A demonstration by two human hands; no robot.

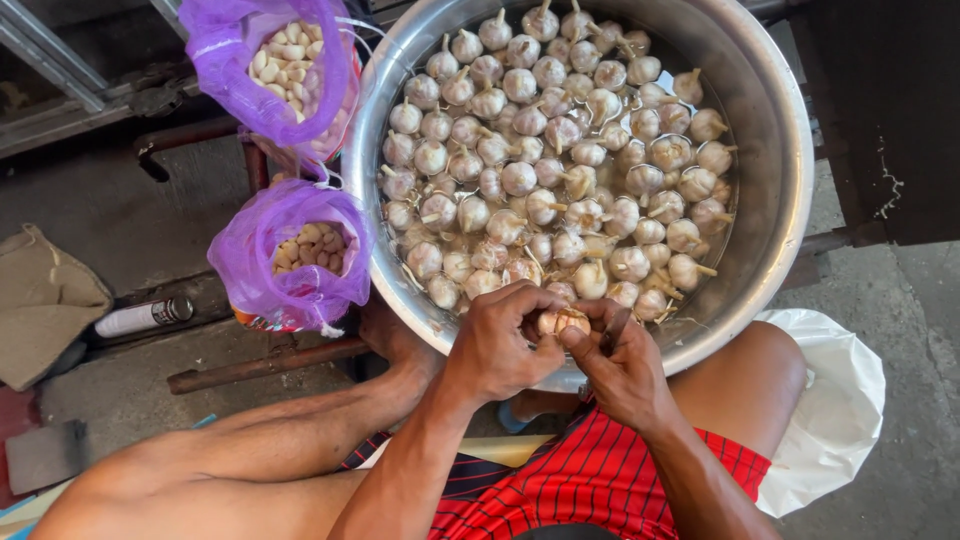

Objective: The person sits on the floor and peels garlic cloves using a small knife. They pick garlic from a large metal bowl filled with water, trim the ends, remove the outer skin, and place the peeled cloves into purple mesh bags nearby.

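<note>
head view | both hands (555,345) grip garlic bulb (562,321) | over basin rim (780,240)

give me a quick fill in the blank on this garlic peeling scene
1. Both hands, left hand and right hand, hold one garlic bulb over the rim of the ____ basin.
2. The basin is full of whole ____.
3. Peeled cloves sit in two ____ bags.
4. The person's shorts are ____ with dark stripes.

Missing words: metal; garlic bulbs; purple; red
</note>
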